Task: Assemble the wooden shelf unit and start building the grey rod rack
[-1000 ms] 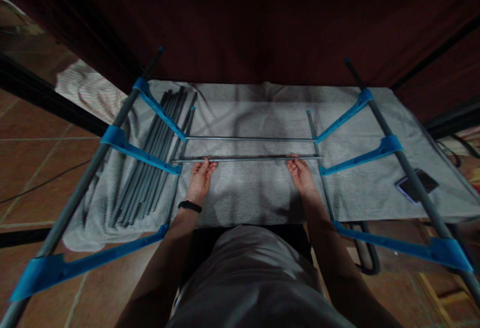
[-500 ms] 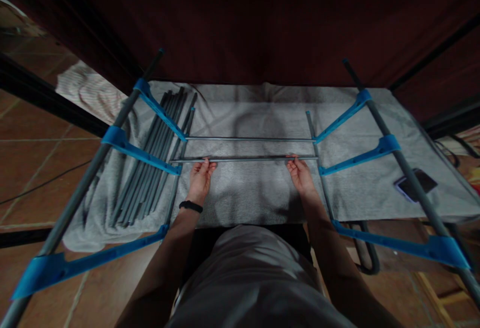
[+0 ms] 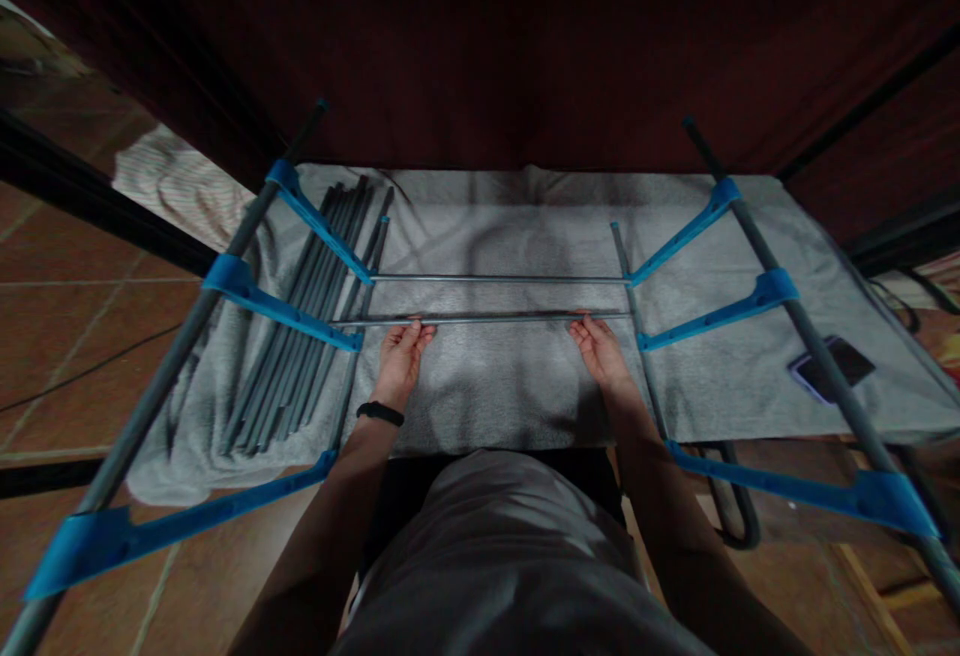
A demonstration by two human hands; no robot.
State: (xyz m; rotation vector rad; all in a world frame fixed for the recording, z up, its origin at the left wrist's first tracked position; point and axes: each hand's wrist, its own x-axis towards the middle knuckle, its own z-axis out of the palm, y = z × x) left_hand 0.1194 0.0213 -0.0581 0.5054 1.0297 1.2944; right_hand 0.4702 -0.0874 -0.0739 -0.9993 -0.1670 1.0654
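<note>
A thin grey metal tube (image 3: 495, 320) lies crosswise between two side frames, pinched by my left hand (image 3: 402, 351) near its left part and my right hand (image 3: 596, 344) near its right part. Its left end reaches past the left frame's blue plastic bracket (image 3: 285, 308); its right end is close to the right frame's upright, and I cannot tell whether they touch. Farther back, another tube (image 3: 495, 279) spans the blue brackets of both frames. The right frame's middle bracket (image 3: 712, 314) stands just beyond my right hand.
Several loose grey tubes (image 3: 300, 316) lie in a bundle at the left on a grey blanket (image 3: 495, 386). A phone (image 3: 831, 370) rests on the right side, behind the right frame's long pole (image 3: 840, 391). A dark red curtain (image 3: 510, 56) hangs behind.
Both hands have shifted the held tube slightly to the left, and its left end sticks out a little farther past the left frame. The frames stay in place.
</note>
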